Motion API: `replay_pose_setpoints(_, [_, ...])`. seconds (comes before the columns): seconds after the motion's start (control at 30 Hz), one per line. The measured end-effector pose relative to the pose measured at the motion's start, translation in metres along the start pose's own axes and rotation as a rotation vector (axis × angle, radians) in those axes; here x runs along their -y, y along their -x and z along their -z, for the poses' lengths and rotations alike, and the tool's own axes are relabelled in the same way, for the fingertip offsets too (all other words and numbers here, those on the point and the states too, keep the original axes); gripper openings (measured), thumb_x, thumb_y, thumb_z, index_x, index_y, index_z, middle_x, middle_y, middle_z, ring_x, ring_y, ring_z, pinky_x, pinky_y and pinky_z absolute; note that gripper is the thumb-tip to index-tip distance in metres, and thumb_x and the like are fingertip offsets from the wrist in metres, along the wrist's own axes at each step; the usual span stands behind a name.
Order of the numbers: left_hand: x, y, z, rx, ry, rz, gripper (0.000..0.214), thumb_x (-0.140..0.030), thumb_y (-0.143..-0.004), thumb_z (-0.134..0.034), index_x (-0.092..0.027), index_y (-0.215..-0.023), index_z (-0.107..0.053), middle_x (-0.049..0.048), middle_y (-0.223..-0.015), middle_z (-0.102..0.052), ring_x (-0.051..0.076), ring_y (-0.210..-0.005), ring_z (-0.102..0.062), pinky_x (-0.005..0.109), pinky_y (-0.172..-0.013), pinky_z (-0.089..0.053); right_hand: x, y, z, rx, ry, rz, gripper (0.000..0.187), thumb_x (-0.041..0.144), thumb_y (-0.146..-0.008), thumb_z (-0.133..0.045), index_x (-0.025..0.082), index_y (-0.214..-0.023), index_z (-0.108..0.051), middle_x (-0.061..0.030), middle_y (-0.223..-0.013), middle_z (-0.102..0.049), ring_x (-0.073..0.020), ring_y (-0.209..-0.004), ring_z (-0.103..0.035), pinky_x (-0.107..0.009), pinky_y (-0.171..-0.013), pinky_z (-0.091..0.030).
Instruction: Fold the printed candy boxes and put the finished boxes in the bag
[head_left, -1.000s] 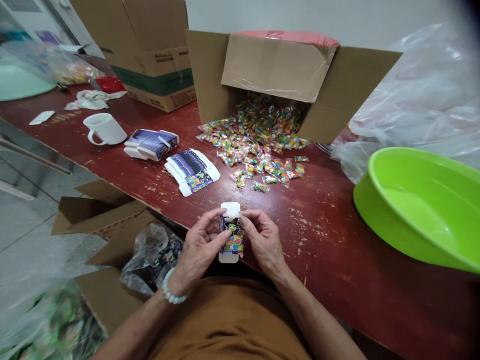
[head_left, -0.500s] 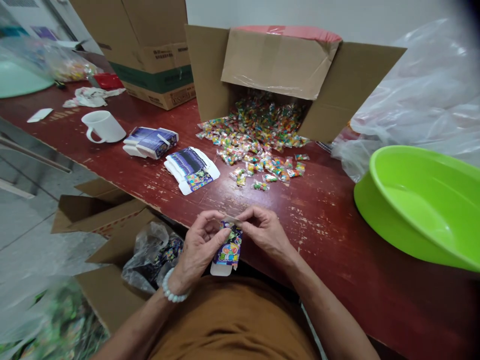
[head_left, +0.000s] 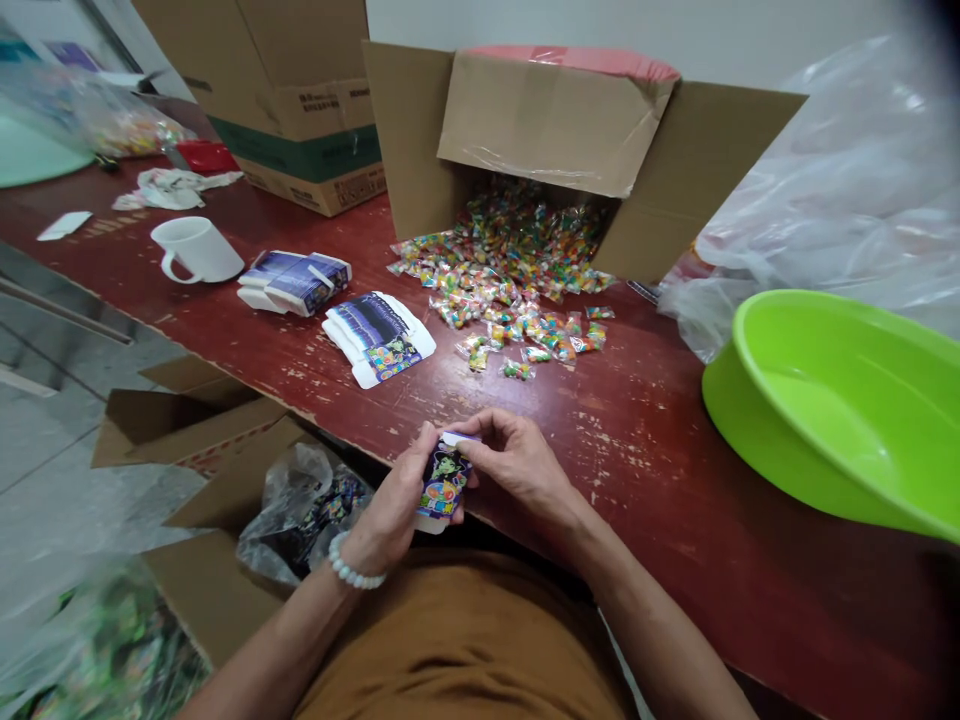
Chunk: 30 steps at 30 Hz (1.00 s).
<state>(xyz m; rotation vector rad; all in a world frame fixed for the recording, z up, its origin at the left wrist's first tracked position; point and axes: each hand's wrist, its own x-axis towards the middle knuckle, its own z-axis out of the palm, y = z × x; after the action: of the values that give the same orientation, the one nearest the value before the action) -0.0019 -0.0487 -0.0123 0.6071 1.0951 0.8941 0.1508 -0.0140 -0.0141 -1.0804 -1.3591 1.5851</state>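
You've got the sm box (head_left: 442, 485) right in front of you, near the edge of the red table (head_left: 652, 420); call it the middle of the clock. Your L hand (head_left: 391, 508) is curled round it from 9 o'clock, w/ fingers tucked under and some tips poking out on the far side. Your R hand (head_left: 529, 468) comes in from 3 and pinches the top end by the white flap (head_left: 452, 438), btwn thumb & finger. The bottom flap (head_left: 431, 524) sticks out at abt 7. At 11, just past your hands, lie flat box sheets (head_left: 382, 345), & behind them a stack (head_left: 296, 282) of purple ones. The white mug (head_left: 202, 250) is at 10. At abt 1, bright candy packs (head_left: 517, 265) spill from the big open box (head_left: 555, 125). The lg green tub (head_left: 847, 430) sits at 3, well apart from your R hand. At 9, below the table edge, a clear bag (head_left: 271, 520) w/ dark pcs sits in an open carton (head_left: 214, 590); too sm to tell what they are.
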Motion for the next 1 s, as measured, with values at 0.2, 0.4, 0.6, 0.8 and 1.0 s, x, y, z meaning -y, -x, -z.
replay_pose_setpoints(0.2, [0.000, -0.002, 0.004, 0.031, -0.127, -0.140, 0.069, -0.070, -0.088, -0.049, -0.016, -0.129, -0.063, 0.0058, -0.076, -0.072, 0.012, -0.043, -0.059, 0.022, -0.041, -0.047, 0.004, -0.010, -0.001, 0.042, -0.241, -0.091, 0.025, 0.035, -0.068, -0.083, 0.015, -0.072, -0.067, -0.0064, -0.093, -0.078, -0.0082, -0.044, -0.058, -0.024, -0.045, -0.048])
replay_pose_setpoints(0.4, [0.005, -0.005, 0.007, 0.014, -0.160, -0.179, 0.067, -0.066, -0.090, -0.051, -0.016, -0.133, -0.062, 0.0046, -0.073, -0.070, 0.011, -0.044, -0.059, 0.020, -0.041, -0.045, 0.002, -0.002, -0.002, 0.042, -0.103, 0.055, 0.021, 0.035, -0.079, -0.075, 0.018, -0.071, -0.065, -0.0024, -0.087, -0.076, -0.0090, -0.050, -0.058, -0.024, -0.050, -0.050])
replay_pose_setpoints(0.6, [0.009, -0.006, 0.003, -0.004, -0.035, -0.030, 0.073, -0.072, -0.087, -0.048, -0.020, -0.137, -0.058, 0.0018, -0.068, -0.066, 0.012, -0.043, -0.057, 0.023, -0.041, -0.050, 0.003, 0.006, -0.004, -0.052, 0.413, 0.454, 0.009, 0.020, -0.088, -0.063, 0.022, -0.081, -0.068, -0.0065, -0.098, -0.076, -0.0210, -0.092, -0.066, -0.039, -0.088, -0.051])
replay_pose_setpoints(0.8, [0.006, -0.005, 0.006, -0.002, -0.211, -0.100, 0.070, -0.070, -0.091, -0.042, -0.019, -0.134, -0.061, 0.0047, -0.077, -0.068, 0.011, -0.051, -0.058, 0.021, -0.046, -0.049, -0.005, -0.002, 0.002, 0.008, 0.203, 0.269, 0.012, 0.025, -0.087, -0.065, 0.019, -0.076, -0.066, -0.0058, -0.098, -0.076, -0.0160, -0.077, -0.067, -0.029, -0.068, -0.055])
replay_pose_setpoints(1.0, [0.001, -0.003, 0.010, 0.020, -0.384, -0.131, 0.074, -0.072, -0.091, -0.039, -0.015, -0.131, -0.065, 0.0080, -0.082, -0.069, 0.012, -0.055, -0.055, 0.022, -0.048, -0.048, -0.005, -0.004, 0.011, 0.045, 0.277, 0.269, 0.008, 0.022, -0.087, -0.065, 0.021, -0.088, -0.074, -0.0040, -0.090, -0.076, -0.0165, -0.079, -0.068, -0.030, -0.074, -0.054])
